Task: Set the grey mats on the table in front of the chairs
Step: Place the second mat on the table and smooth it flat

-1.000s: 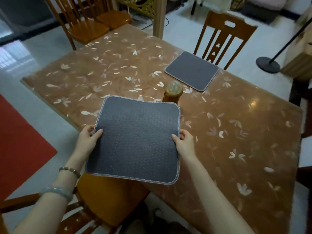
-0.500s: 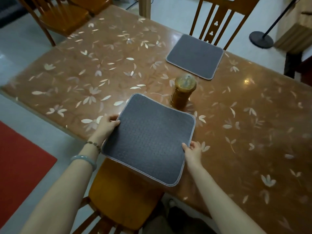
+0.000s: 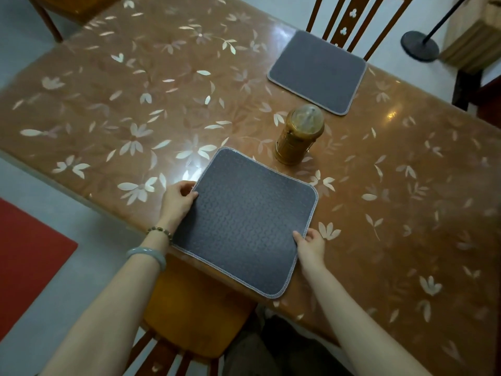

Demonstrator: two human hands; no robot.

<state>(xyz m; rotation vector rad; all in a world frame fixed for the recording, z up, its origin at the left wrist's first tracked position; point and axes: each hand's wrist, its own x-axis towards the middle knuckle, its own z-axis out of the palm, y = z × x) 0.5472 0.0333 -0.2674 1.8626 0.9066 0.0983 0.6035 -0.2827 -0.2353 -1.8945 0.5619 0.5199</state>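
Note:
A grey mat (image 3: 245,222) with a stitched light edge lies at the near edge of the brown flowered table (image 3: 141,109), its near corner overhanging the edge above a wooden chair seat (image 3: 189,302). My left hand (image 3: 177,203) pinches its left edge. My right hand (image 3: 310,246) grips its right edge. A second grey mat (image 3: 317,71) lies flat at the far side, in front of another wooden chair (image 3: 349,20).
An amber jar-like lantern (image 3: 299,135) stands just beyond the near mat. A black round stand base (image 3: 419,46) sits on the floor at top right, a red rug (image 3: 24,256) at left, another chair (image 3: 70,9) at top left.
The mat in my hands has moved forward and down from above the chair onto the table's near edge. The view has closed in on the table.

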